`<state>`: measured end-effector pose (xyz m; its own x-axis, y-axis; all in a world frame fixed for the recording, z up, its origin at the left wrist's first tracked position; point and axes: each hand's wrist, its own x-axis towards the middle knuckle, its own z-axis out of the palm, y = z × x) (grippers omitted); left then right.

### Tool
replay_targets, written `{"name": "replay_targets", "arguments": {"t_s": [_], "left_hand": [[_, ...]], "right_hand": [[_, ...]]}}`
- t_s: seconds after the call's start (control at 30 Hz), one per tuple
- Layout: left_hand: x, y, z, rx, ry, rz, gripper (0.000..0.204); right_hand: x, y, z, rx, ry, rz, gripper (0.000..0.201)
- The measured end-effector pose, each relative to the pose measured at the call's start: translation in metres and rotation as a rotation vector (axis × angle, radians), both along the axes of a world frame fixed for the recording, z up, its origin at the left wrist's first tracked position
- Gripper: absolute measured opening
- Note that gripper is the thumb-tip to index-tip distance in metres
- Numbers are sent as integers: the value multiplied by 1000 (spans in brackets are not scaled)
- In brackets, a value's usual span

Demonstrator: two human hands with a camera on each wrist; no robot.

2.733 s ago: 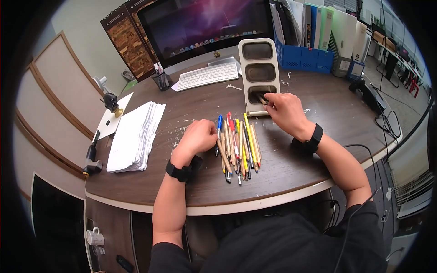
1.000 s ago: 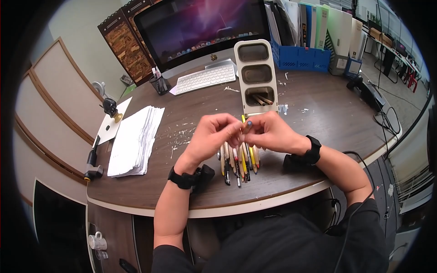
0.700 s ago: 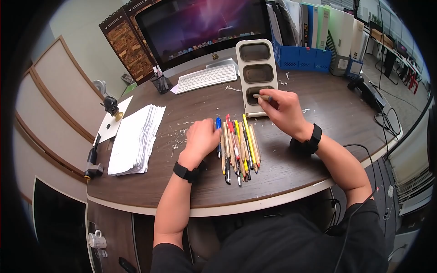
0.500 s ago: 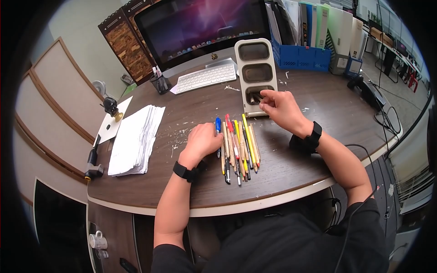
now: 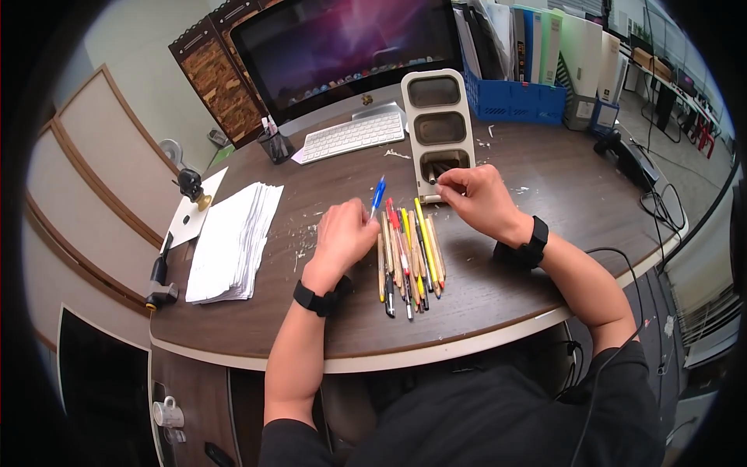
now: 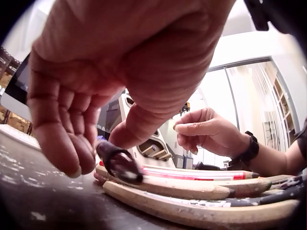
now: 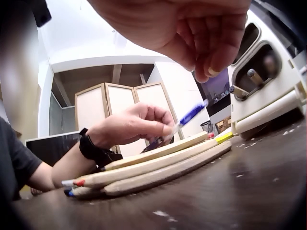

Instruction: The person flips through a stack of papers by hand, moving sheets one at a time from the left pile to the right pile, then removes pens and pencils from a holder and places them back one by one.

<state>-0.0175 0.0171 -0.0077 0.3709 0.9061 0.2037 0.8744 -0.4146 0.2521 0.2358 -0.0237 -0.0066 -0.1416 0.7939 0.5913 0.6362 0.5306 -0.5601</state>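
In the head view, the left hand (image 5: pixel 342 235) pinches a blue pen (image 5: pixel 379 193) (image 7: pixel 192 114), tilted up off the left side of a row of pencils and pens (image 5: pixel 415 261). The right hand (image 5: pixel 484 201) (image 7: pixel 206 36) holds nothing, its fingers loosely bent just in front of the lowest compartment of a cream holder (image 5: pixel 408 132). Inside that compartment lie several pencils (image 7: pixel 254 77). The left wrist view shows the pen's dark end (image 6: pixel 122 165) under the left fingers, beside wooden pencils (image 6: pixel 192 187).
Behind the holder stand a monitor (image 5: pixel 350 54), a white keyboard (image 5: pixel 354 134) and a blue crate (image 5: pixel 517 101) of folders. A stack of papers (image 5: pixel 233 245) lies on the left, near a black mesh pen cup (image 5: pixel 275 146). White scraps are scattered over the dark desk (image 5: pixel 327 327).
The blue pen, lying in the row before, is now raised and tilted in the left hand. The right hand has let go of a pencil in the lowest compartment and drawn back from it.
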Motion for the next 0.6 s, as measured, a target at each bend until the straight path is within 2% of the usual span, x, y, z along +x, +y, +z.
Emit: {"name": "replay_targets", "arguments": {"t_s": [0.03, 0.07, 0.1, 0.13, 0.2, 0.27, 0.33, 0.37, 0.4, 0.43, 0.47, 0.5, 0.53, 0.57, 0.6], "left_hand": [[4, -6, 7, 71, -159, -89, 18], [7, -9, 10, 140, -319, -176, 16], [8, -9, 8, 169, -359, -322, 14], [10, -11, 8, 167, -359, -321, 14], [16, -15, 8, 255, -381, -562, 13], [19, -16, 6, 226, -370, -560, 14], [20, -17, 7, 370, -435, -428, 13], [17, -14, 6, 371, -435, -428, 13], [9, -9, 3, 313, -377, -287, 15], [3, -5, 4, 255, -320, -146, 16], [-3, -3, 5, 256, -321, -146, 16], [-8, -1, 6, 69, -230, -123, 18], [-10, -1, 6, -118, -138, -99, 21], [-9, -5, 14, -337, -144, -78, 23], [-9, -6, 13, -338, -143, -79, 23]], "right_hand": [[-3, -4, 5, 0, 2, -4, 16], [-7, -8, 10, -158, 167, 86, 18], [-9, -11, 13, -318, 332, 178, 20], [-10, -12, 14, -320, 332, 179, 20], [-10, -13, 17, -527, 520, 382, 24], [-12, -18, 17, -445, 539, 378, 23], [-12, -18, 15, -362, 560, 375, 23], [-8, -15, 12, -14, 443, 191, 22], [-4, -12, 11, 330, 315, 5, 22], [1, -9, 13, 331, 315, 5, 22], [5, -6, 15, 445, 247, -89, 25], [10, -3, 17, 555, 178, -184, 29], [15, 3, 17, 553, 177, -183, 29], [20, 10, 15, 330, 254, -156, 34], [24, 18, 12, 107, 328, -128, 41]]}}
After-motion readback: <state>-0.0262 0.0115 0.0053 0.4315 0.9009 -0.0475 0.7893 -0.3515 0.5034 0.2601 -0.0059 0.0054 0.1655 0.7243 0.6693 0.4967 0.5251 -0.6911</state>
